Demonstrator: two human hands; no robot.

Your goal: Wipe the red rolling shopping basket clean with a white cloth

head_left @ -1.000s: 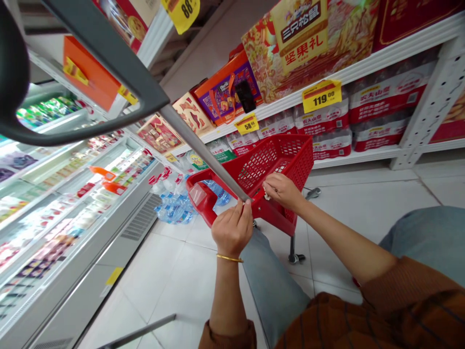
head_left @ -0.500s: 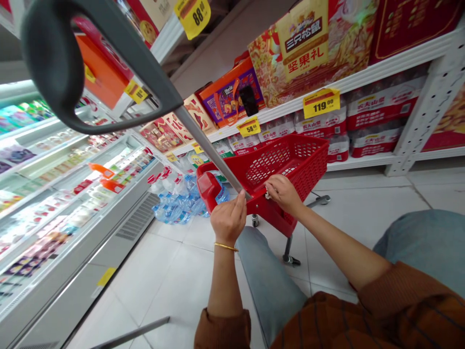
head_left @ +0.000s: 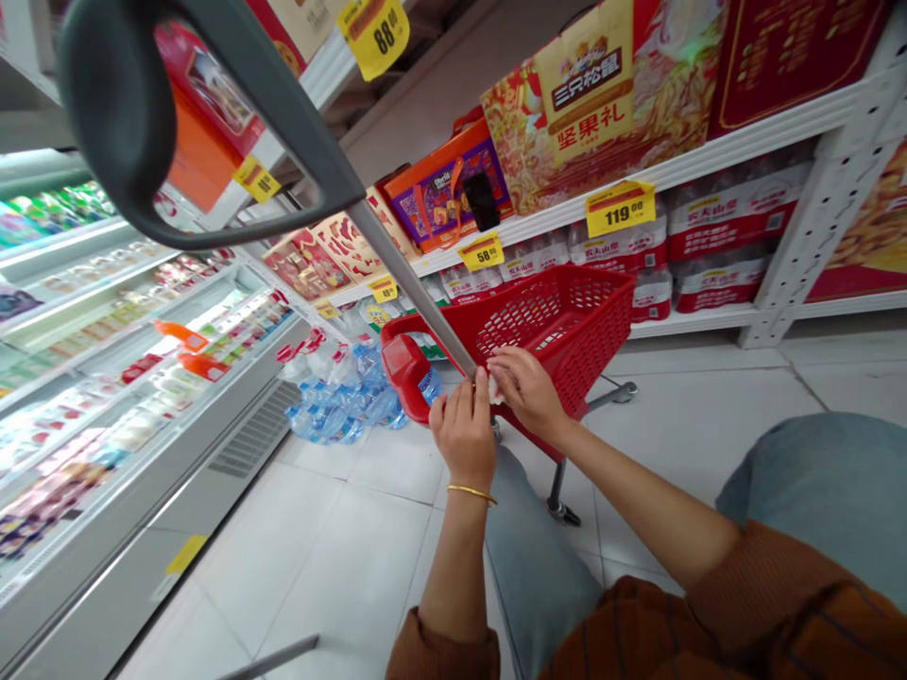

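Note:
A red plastic shopping basket (head_left: 567, 316) on wheels stands in the aisle in front of me. Its long grey pull rod (head_left: 407, 283) rises toward the camera and ends in a dark loop handle (head_left: 134, 123) at the upper left. My left hand (head_left: 464, 434), with a gold bangle at the wrist, has its fingers closed around the foot of the rod. My right hand (head_left: 521, 392) sits right beside it at the basket's near rim, fingers pinched on a small white thing (head_left: 496, 392) that I cannot make out.
A white shelf (head_left: 709, 156) on the right carries red gift boxes, bottled-water packs and yellow price tags (head_left: 620, 208). An open chiller case (head_left: 142, 378) with packaged goods runs along the left. Shrink-wrapped water bottles (head_left: 340, 406) lie on the tiled floor ahead. My knees are low in view.
My right hand slid left along the basket rim until it met my left hand at the rod's foot. The view shifted a little, and the basket stayed put.

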